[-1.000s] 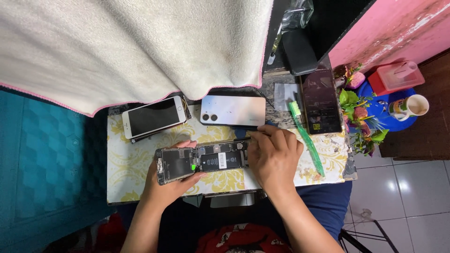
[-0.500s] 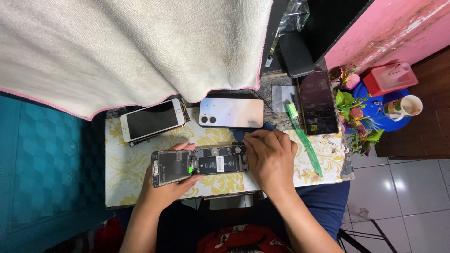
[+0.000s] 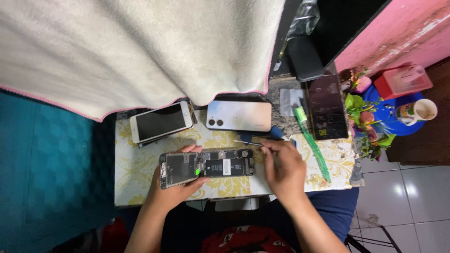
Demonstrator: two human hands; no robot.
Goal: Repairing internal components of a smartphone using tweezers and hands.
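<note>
The left hand [image 3: 176, 189] cups an opened phone [image 3: 206, 166] from below, at about 6 o'clock in the head view, its fingers curled up around the near edge and a thumb over the far edge. The phone lies lengthwise on the surface [image 3: 140, 182], which has a white and yellow floral covering, and its back is off so the dark battery and the circuit parts show; a small green spot sits near the middle of it.

The right hand [image 3: 283, 168] rests just to the 3 o'clock side of the opened phone, fingers drawn narrow around a thin tool [image 3: 255, 142] with a blue grip whose metal shaft points toward 9 o'clock. The tip lies just beyond the phone's far edge; whether it touches the phone cannot be told.

At 12 o'clock from the hands lies a silver phone [image 3: 240, 116], back up with two camera lenses, and at 10 o'clock a white phone [image 3: 161, 122], screen up. At 2 o'clock a dark phone [image 3: 326, 107] lies with a green toothbrush [image 3: 311, 143] beside it. A cream towel [image 3: 140, 47] hangs over the far side of the surface. A mug [image 3: 417, 111] stands well apart at 3 o'clock.
</note>
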